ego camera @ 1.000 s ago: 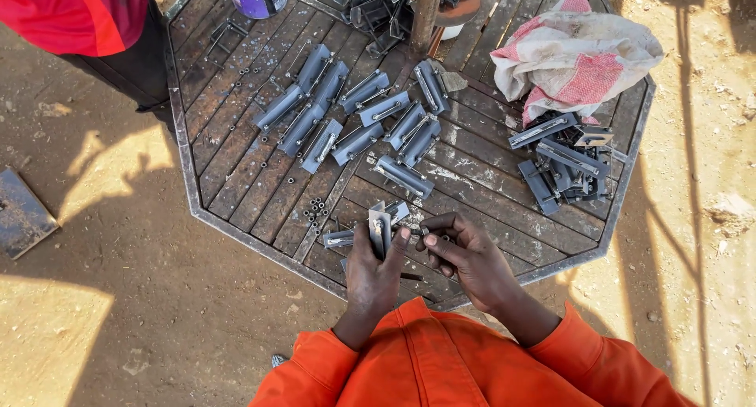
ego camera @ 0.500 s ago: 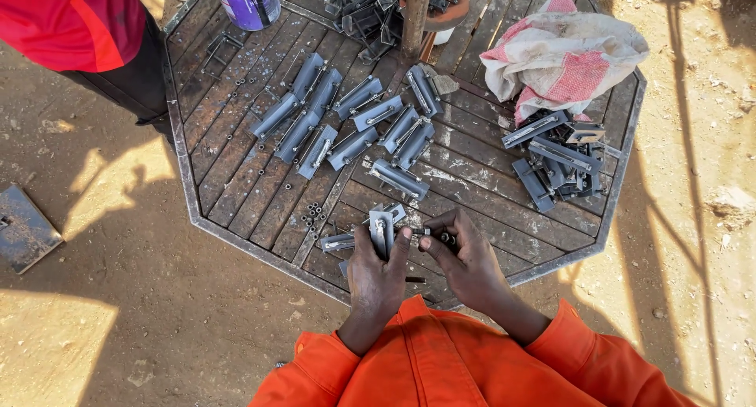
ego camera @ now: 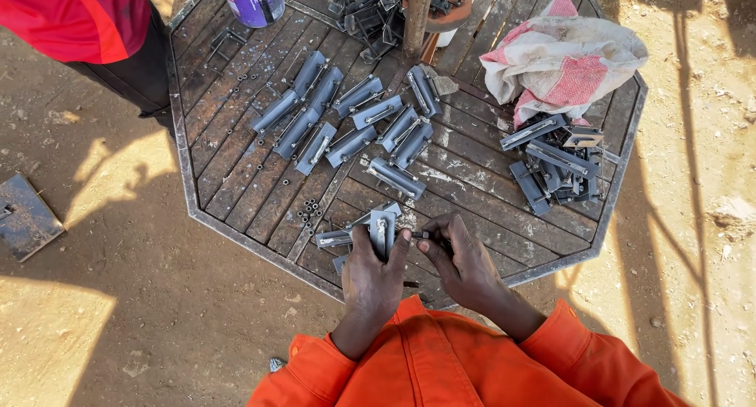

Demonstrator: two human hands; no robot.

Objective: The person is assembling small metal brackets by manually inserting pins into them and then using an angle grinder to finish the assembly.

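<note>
since a second ago the right hand (ego camera: 468,265) has closed in from the right onto the metal bracket (ego camera: 383,227), low centre of frame at the near edge of the surface (ego camera: 236,178). left hand (ego camera: 376,269) wraps the bracket, grip pressed around it, upright. right grip pinches a small dark bolt (ego camera: 424,235) at the bracket's side; work looks mid-fitting. bracket: grey, channel-shaped, slotted. loose nuts (ego camera: 309,211) just left.

Up and right of the hands, a pink-and-white cloth sack (ego camera: 563,60) slumps beside a heap of grey metal brackets (ego camera: 555,163). Straight above them more brackets (ego camera: 346,115) lie in rows, small nuts (ego camera: 309,211) just left. A purple can (ego camera: 253,0) stands far up-left
</note>
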